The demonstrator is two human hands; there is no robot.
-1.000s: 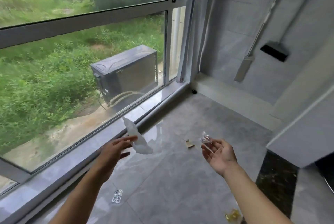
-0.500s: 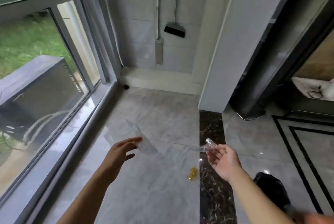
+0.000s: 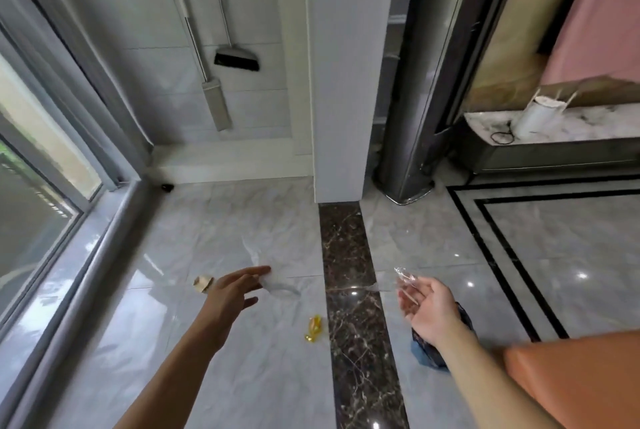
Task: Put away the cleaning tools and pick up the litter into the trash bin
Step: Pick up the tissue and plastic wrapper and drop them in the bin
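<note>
My left hand is stretched out over the grey floor, pinching a crumpled white tissue that trails to its right. In my right hand, held palm up, lies a clear plastic wrapper at the fingertips. A yellow wrapper lies on the floor between my arms. A small tan scrap lies just left of my left hand. A broom and a flat mop hang on the tiled back wall. A dark blue bin with a bag shows partly behind my right wrist.
A large window with a grey sill runs along the left. A white pillar and a dark metal column stand ahead. An orange seat edge is at the lower right. A low marble ledge holds a white roll.
The view has swung right, from the window to the pillar and doorway. Both hands keep their hold on the tissue and the wrapper. The bin and the orange seat have come into view.
</note>
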